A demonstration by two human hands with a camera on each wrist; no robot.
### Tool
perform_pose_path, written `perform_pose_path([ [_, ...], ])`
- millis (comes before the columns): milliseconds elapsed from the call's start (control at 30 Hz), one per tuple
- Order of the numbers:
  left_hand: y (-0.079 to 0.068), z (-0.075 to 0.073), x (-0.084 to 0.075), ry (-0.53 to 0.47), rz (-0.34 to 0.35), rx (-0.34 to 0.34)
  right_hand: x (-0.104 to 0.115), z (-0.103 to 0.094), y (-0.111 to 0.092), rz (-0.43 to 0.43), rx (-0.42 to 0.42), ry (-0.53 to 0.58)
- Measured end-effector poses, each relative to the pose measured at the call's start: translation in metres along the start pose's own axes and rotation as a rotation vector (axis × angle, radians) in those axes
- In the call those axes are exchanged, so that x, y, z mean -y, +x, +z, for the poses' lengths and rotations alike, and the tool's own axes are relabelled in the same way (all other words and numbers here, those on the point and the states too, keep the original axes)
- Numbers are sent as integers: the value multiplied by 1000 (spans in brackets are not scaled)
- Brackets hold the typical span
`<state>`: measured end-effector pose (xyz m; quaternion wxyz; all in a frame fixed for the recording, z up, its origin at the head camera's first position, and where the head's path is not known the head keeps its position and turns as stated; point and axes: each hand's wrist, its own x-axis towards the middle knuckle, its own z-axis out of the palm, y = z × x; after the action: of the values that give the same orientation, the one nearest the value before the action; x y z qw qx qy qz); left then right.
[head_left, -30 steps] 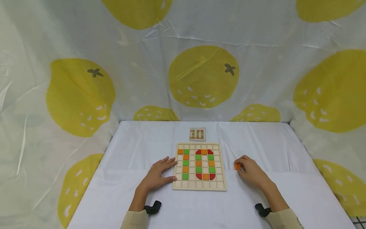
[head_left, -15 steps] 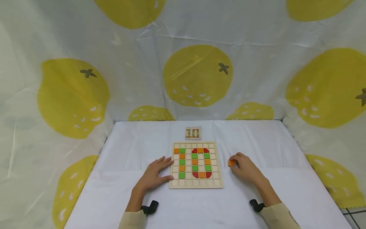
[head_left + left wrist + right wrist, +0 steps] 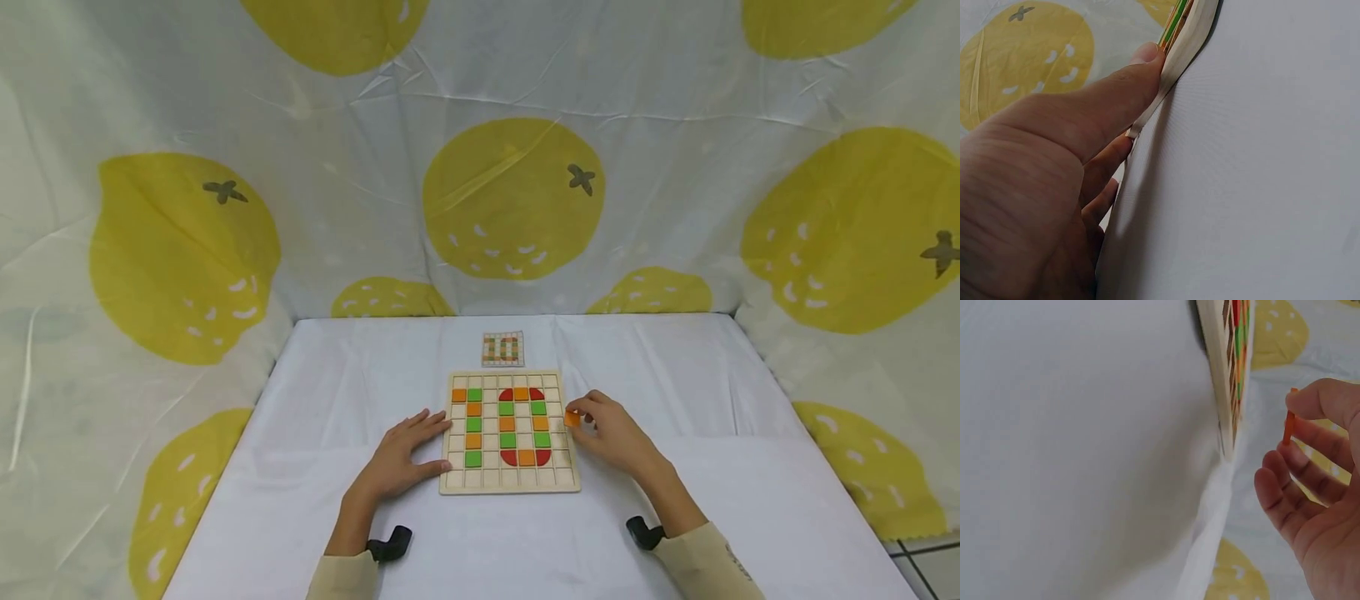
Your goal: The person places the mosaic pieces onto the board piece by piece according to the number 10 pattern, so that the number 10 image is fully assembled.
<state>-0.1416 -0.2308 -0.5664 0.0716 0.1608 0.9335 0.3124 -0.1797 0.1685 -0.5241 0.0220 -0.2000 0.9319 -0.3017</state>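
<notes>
A square wooden grid board [image 3: 491,478] lies on the white-covered table, with orange, green and red tiles set in its cells in the shape of a 1 and a 0. My left hand [image 3: 401,461] is spread beside it, thumb and fingertips touching its left edge. In the left wrist view the thumb [image 3: 1129,81] lies against the board's side. My right hand [image 3: 615,429] pinches a flat orange square tile [image 3: 1290,419] between thumb and fingers. In the head view the tile is right at the board's right edge; the right wrist view shows it raised above the table.
Just behind the board lies a small printed card [image 3: 502,349] with the same coloured 10 pattern. A curtain [image 3: 360,208] printed with lemons hangs behind the table and on both sides. Each wrist wears a black camera mount [image 3: 390,545].
My right hand has moved left with the orange tile, from the cloth beside the board to the board's right edge. My left hand stays at the left edge. The head view has shifted slightly.
</notes>
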Motion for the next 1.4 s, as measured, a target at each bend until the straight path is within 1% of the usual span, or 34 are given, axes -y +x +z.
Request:
perform_pose_path([
  [133, -1, -1, 0, -9, -14, 7, 20, 7, 9, -8, 18, 17],
  [267, -1, -1, -1, -6, -8, 8, 38, 19, 16, -26, 26, 31],
  [467, -1, 1, -3, 2, 40, -12, 59, 35, 22, -113, 43, 33],
  [567, -3, 4, -3, -3, 51, -12, 70, 44, 23, -145, 76, 28],
  [700, -7, 6, -3, 1, 35, 3, 85, 58, 23, -165, 133, 4],
  [833, -5, 2, -3, 12, 37, 9, 98, 68, 28, -188, 173, -2],
  [1000, 0, -7, -3, 34, 54, 10, 110, 76, 38, -224, 201, -14],
  [1100, 0, -7, -3, 30, 52, 8, 115, 84, 39, -230, 224, -30],
  [1200, -2, -5, -3, 22, 41, 21, 119, 92, 38, -243, 239, -47],
  [1400, -2, -3, -2, 21, 33, 24, 120, 101, 40, -268, 230, -96],
])
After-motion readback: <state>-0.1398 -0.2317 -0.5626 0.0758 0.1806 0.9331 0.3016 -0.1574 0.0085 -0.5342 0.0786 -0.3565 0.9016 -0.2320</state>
